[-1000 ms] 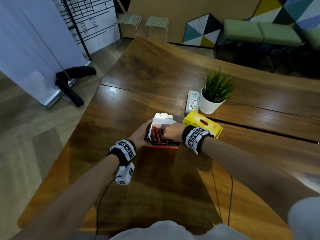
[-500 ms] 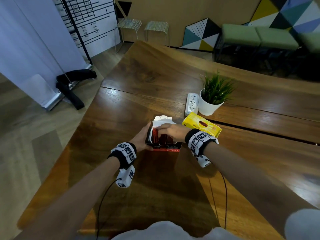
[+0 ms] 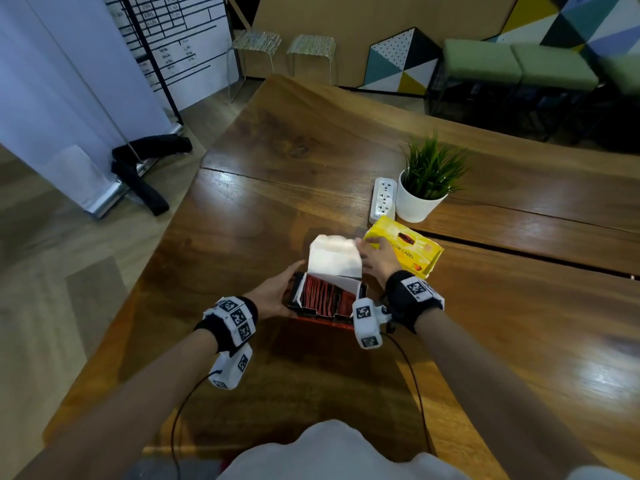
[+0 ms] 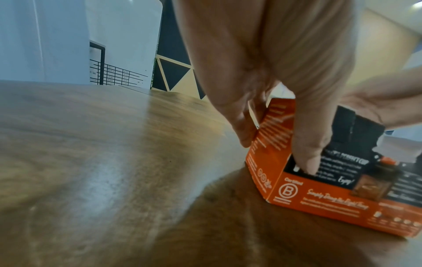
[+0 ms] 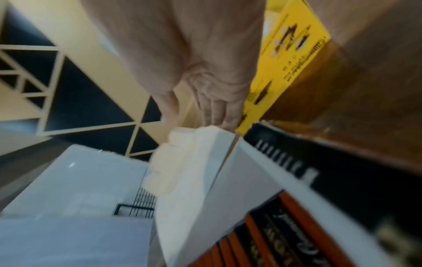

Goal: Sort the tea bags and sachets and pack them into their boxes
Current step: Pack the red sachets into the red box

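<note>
An orange and black box [image 3: 325, 311] [image 4: 319, 195] stands on the wooden table [image 3: 277, 202], its white lid [image 3: 334, 259] [image 5: 194, 171] raised. Red and black sachets [image 3: 322, 296] [image 5: 274, 234] stand packed in a row inside. My left hand [image 3: 273, 296] [image 4: 274, 90] grips the box's left end, thumb on the near face and fingers round the corner. My right hand [image 3: 375, 258] [image 5: 200, 72] is behind the lid's top right corner, its straight fingers touching the lid's edge. A yellow tea box [image 3: 412, 249] [image 5: 285, 63] lies shut just right of it.
A white pot with a green plant [image 3: 420, 202] and a white power strip [image 3: 382, 199] stand beyond the yellow box. The table's left edge runs close to my left arm. Cables trail from both wrists over the near tabletop.
My right hand has come up off the sachets inside the box and moved to the lid's top right corner. The lid now stands more upright. The left hand has kept its hold.
</note>
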Demonstrator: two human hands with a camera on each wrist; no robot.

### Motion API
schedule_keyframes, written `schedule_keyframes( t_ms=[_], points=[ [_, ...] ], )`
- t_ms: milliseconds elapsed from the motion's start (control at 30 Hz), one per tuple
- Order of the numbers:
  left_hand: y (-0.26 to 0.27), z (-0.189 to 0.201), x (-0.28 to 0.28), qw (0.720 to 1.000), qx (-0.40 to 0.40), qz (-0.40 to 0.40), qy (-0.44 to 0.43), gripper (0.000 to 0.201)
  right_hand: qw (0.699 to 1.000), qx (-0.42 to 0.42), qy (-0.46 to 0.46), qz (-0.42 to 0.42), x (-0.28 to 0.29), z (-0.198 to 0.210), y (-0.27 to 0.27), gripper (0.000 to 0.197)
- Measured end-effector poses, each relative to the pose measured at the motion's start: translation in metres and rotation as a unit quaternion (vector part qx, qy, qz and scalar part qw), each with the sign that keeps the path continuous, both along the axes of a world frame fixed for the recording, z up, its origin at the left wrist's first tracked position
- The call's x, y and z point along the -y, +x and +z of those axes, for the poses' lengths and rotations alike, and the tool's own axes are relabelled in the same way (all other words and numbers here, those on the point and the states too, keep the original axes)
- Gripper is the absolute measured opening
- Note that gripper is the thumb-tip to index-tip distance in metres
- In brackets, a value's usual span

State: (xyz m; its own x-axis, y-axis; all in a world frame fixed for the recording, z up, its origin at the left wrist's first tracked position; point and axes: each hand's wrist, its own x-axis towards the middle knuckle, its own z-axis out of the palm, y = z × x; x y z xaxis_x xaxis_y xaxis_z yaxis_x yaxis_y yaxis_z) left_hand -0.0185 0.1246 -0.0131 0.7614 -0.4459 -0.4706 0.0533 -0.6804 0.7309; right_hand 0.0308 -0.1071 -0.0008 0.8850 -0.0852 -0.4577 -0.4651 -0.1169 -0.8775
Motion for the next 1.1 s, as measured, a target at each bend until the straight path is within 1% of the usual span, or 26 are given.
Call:
schedule_keyframes(
  t_ms=[33, 67, 133, 167, 200, 233, 267, 300, 333, 400, 433, 500, 533, 633, 700, 733, 767, 800, 833, 867, 900, 933, 967, 1000, 1033, 1100],
  points=[
    [-0.002, 0.0, 0.0, 1.0, 0.001, 0.002, 0.003, 0.114, 0.999, 0.037, 0.023, -0.004, 0.0, 0.009, -0.008, 0.021],
    [-0.004, 0.0, 0.0, 1.0, 0.001, 0.004, 0.003, 0.115, 0.996, 0.083, 0.034, 0.026, 0.002, 0.017, -0.016, 0.02],
    [-0.005, 0.0, 0.0, 1.0, 0.001, 0.004, 0.005, 0.116, 0.976, 0.173, -0.002, 0.133, 0.006, 0.031, -0.035, 0.024],
    [-0.005, 0.0, 0.0, 1.0, 0.003, -0.001, 0.005, 0.117, 0.96, 0.198, -0.037, 0.194, 0.008, 0.037, -0.044, 0.026],
    [-0.005, 0.002, 0.001, 1.0, 0.002, -0.004, 0.006, 0.117, 0.937, 0.216, -0.096, 0.257, 0.01, 0.034, -0.053, 0.028],
    [-0.006, 0.003, 0.002, 1.0, -0.003, -0.004, 0.005, 0.117, 0.9, 0.248, -0.167, 0.317, 0.013, 0.028, -0.061, 0.03],
    [-0.006, 0.004, 0.003, 1.0, -0.006, -0.005, 0.003, 0.116, 0.854, 0.289, -0.235, 0.363, 0.015, 0.018, -0.068, 0.031],
    [-0.007, 0.005, 0.004, 1.0, -0.005, -0.006, -0.001, 0.115, 0.814, 0.322, -0.286, 0.39, 0.016, 0.01, -0.075, 0.031],
    [-0.008, 0.005, 0.005, 1.0, -0.002, -0.009, -0.004, 0.113, 0.794, 0.341, -0.316, 0.391, 0.016, 0.002, -0.08, 0.03],
    [-0.011, 0.004, 0.007, 1.0, 0.007, -0.009, -0.011, 0.111, 0.776, 0.359, -0.368, 0.366, 0.014, -0.003, -0.085, 0.032],
    [-0.012, 0.003, 0.008, 1.0, 0.01, -0.005, -0.012, 0.111, 0.754, 0.359, -0.408, 0.369, 0.01, -0.002, -0.087, 0.035],
    [-0.013, 0.002, 0.009, 1.0, 0.016, 0.0, -0.008, 0.112, 0.697, 0.367, -0.477, 0.39, 0.004, -0.007, -0.09, 0.04],
    [-0.013, 0.002, 0.01, 1.0, 0.018, 0.002, -0.009, 0.112, 0.678, 0.363, -0.493, 0.406, 0.003, -0.01, -0.092, 0.043],
    [-0.013, 0.001, 0.009, 0.999, 0.038, -0.014, -0.005, 0.117, 0.663, 0.325, -0.518, 0.432, 0.006, -0.015, -0.096, 0.061],
    [-0.015, -0.003, 0.011, 0.998, 0.057, -0.041, 0.005, 0.119, 0.646, 0.312, -0.537, 0.444, 0.008, -0.018, -0.098, 0.059],
    [-0.017, -0.005, 0.013, 0.996, 0.069, -0.054, 0.016, 0.115, 0.636, 0.312, -0.541, 0.455, 0.009, -0.017, -0.099, 0.057],
    [-0.02, -0.007, 0.015, 0.994, 0.084, -0.063, 0.028, 0.106, 0.63, 0.309, -0.532, 0.473, 0.01, -0.016, -0.097, 0.06],
    [-0.022, -0.008, 0.016, 0.992, 0.102, -0.066, 0.037, 0.096, 0.637, 0.303, -0.511, 0.491, 0.012, -0.014, -0.095, 0.067],
    [-0.023, -0.01, 0.017, 0.99, 0.118, -0.066, 0.04, 0.088, 0.657, 0.29, -0.485, 0.499, 0.016, -0.009, -0.092, 0.072],
    [-0.024, -0.01, 0.017, 0.989, 0.129, -0.065, 0.043, 0.083, 0.69, 0.287, -0.462, 0.479, 0.024, -0.005, -0.087, 0.072],
    [-0.025, -0.009, 0.017, 0.988, 0.132, -0.065, 0.048, 0.079, 0.729, 0.299, -0.443, 0.428, 0.033, 0.0, -0.08, 0.066],
    [-0.025, -0.007, 0.016, 0.988, 0.132, -0.067, 0.054, 0.077, 0.762, 0.301, -0.446, 0.361, 0.046, 0.005, -0.07, 0.057],
    [-0.025, -0.006, 0.015, 0.987, 0.129, -0.07, 0.058, 0.077, 0.786, 0.28, -0.462, 0.3, 0.062, 0.008, -0.057, 0.053],
    [-0.025, -0.004, 0.014, 0.988, 0.125, -0.072, 0.059, 0.077, 0.803, 0.23, -0.486, 0.257, 0.079, 0.011, -0.043, 0.061],
    [-0.025, -0.002, 0.013, 0.989, 0.118, -0.07, 0.058, 0.08, 0.817, 0.156, -0.502, 0.236, 0.094, 0.013, -0.03, 0.073],
    [-0.029, 0.0, 0.013, 0.992, 0.103, -0.059, 0.049, 0.09, 0.831, 0.013, -0.499, 0.244, 0.117, 0.009, -0.011, 0.096]
  ],
)
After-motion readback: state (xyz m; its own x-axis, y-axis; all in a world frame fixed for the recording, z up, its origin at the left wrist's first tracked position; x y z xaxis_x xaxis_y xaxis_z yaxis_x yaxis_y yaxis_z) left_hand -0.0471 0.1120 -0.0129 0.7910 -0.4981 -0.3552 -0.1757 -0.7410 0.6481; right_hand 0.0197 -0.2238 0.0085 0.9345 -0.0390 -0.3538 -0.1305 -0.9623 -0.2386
